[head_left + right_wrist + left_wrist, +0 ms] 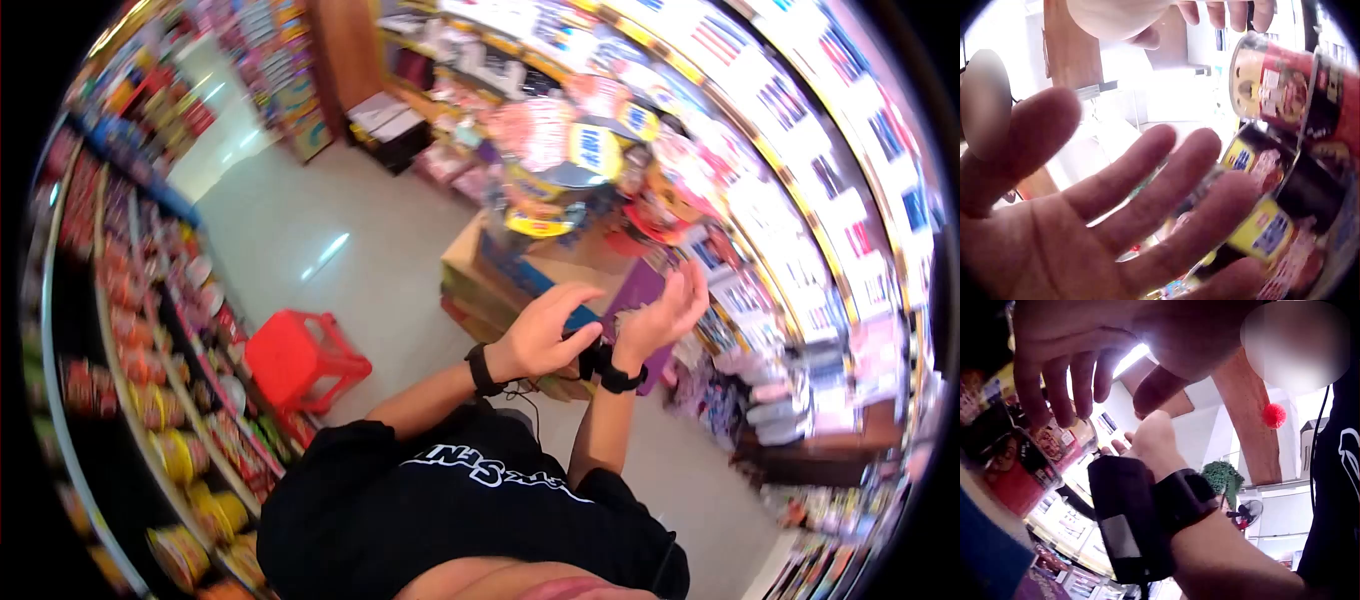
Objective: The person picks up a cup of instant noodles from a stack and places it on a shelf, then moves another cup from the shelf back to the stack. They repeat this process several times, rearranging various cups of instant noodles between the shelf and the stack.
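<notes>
My left hand (545,335) is held over the near side of a cardboard box (560,265), its thumb apart from the fingers and nothing in its grasp. Close to its right, my right hand (665,315) is raised with the palm turned up and the fingers spread and loosely bent. Beyond both hands, instant noodle tubs (560,180) with yellow labels are piled on the box. A red noodle tub (650,215) lies at the right of the pile. In the right wrist view, stacked noodle tubs (1272,231) show behind the empty fingers (1172,181).
A red plastic stool (300,355) stands on the floor at the left. Shelves of packaged food (150,380) run along the left side, and bright shelves of goods (780,130) curve around the right. A purple box panel (640,290) is beside the cardboard box.
</notes>
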### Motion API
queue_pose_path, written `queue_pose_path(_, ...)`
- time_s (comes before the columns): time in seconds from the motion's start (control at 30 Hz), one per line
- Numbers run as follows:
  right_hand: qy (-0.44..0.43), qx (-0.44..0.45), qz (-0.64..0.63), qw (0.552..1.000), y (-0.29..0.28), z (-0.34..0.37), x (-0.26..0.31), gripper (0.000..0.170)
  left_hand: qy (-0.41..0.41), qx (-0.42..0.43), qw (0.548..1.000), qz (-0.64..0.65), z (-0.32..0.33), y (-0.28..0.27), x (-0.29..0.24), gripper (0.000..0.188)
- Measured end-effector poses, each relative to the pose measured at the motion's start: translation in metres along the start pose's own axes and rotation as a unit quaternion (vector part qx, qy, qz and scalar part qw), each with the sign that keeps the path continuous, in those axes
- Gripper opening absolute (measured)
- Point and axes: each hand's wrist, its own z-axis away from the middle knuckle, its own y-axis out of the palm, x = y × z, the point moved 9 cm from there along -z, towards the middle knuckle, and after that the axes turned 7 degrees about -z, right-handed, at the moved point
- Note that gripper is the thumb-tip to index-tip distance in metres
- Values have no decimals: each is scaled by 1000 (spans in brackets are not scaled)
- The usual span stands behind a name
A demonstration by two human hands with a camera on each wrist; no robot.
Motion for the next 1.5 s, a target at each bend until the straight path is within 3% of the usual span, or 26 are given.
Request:
queue_pose_path(0.1,75,109,-96,987,30,55,-7,25,-70,-21,997,31,41,-26,8,42)
queue_pose_path(0.23,189,295,-91,932,86,144,-9,18,-139,-110,984,-7,99,-82,11,40)
queue_pose_path(0.33,306,419,-130,845,128,233,-2,19,-160,-186,965,-94,154,-121,15,33)
queue_pose_path(0.43,426,561,-112,701,142,328,1,35,-247,-223,941,-64,214,-153,19,26)
queue_pose_path(0.47,391,621,-77,675,144,354,-3,46,-240,-254,933,-89,234,-164,21,22)
queue_pose_path(0.57,330,683,-58,649,163,399,31,48,-282,-302,897,-154,276,-207,0,22)
queue_pose_path(0.77,319,745,-114,574,230,474,97,48,-269,-428,851,-142,336,-280,-18,25)
queue_pose_path(0.83,317,773,-145,529,253,510,120,48,-259,-482,819,-173,361,-314,-26,23)
queue_pose_path(1.03,214,846,-197,447,335,601,198,58,-248,-553,770,-200,420,-426,-56,34)
queue_pose_path(1.1,182,840,-260,439,364,632,223,60,-242,-625,715,-197,455,-468,-60,39)
queue_pose_path(1.17,144,850,-264,433,397,661,242,62,-268,-623,653,-336,481,-516,-75,42)
queue_pose_path(1.23,117,841,-295,438,429,680,273,61,-241,-693,615,-289,511,-556,-82,45)
queue_pose_path(1.27,66,823,-312,470,449,708,267,59,-251,-698,591,-317,523,-579,-87,48)
queue_pose_path(1.3,63,825,-314,465,466,721,281,59,-261,-703,565,-344,536,-600,-91,51)
queue_pose_path(1.37,157,832,-344,405,502,750,314,58,-237,-737,523,-356,547,-635,-107,59)
queue_pose_path(1.43,98,816,-322,470,546,793,323,54,-255,-716,436,-482,551,-667,-116,64)
queue_pose_path(1.47,113,792,-350,487,564,807,332,55,-256,-720,401,-505,551,-681,-116,67)
queue_pose_path(1.5,156,801,-336,471,580,821,340,57,-257,-723,366,-527,552,-692,-115,70)
